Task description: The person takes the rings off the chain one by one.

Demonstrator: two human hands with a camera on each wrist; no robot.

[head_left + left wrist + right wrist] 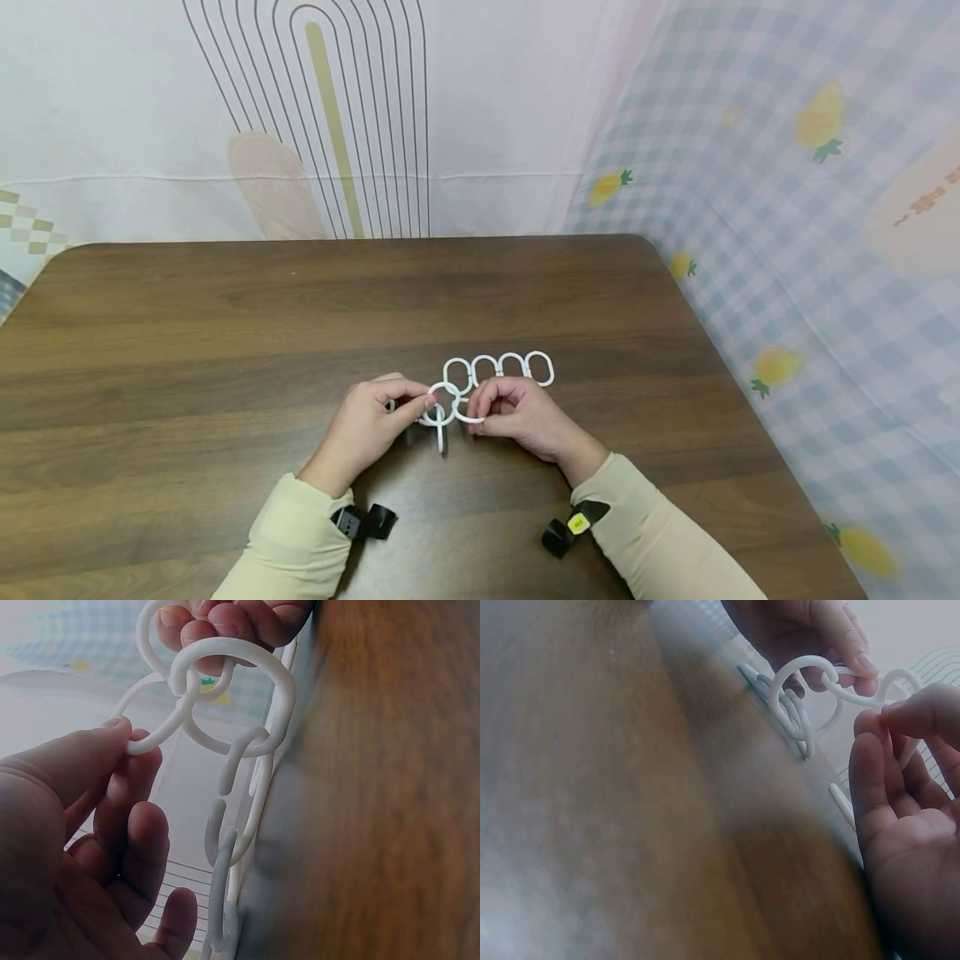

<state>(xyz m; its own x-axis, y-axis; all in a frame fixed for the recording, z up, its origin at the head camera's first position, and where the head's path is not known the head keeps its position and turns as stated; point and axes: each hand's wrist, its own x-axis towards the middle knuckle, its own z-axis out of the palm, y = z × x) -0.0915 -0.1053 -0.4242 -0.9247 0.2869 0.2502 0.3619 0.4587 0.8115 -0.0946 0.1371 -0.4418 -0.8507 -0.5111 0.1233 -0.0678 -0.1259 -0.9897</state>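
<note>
The left hand [365, 425] pinches one ring [166, 733]; the right hand [531, 419] pinches another ring [471, 420], likely to steady both. More rings [498, 367] lie beyond.

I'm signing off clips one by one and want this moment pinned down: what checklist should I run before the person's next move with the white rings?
1. Left hand gripping its ring: ok, pinched in the fingers.
2. Right hand gripping its ring: ok, pinched too.
3. Large ring linked to the ring below: ok, the lower ring passes through it.
4. Openings of both held rings closed: cannot tell; overlaps and hands hide them.
5. Row of rings fully visible: not ok, the right hand partly covers it in the head view.
6. A hand free: not ok, both hold rings.
</note>
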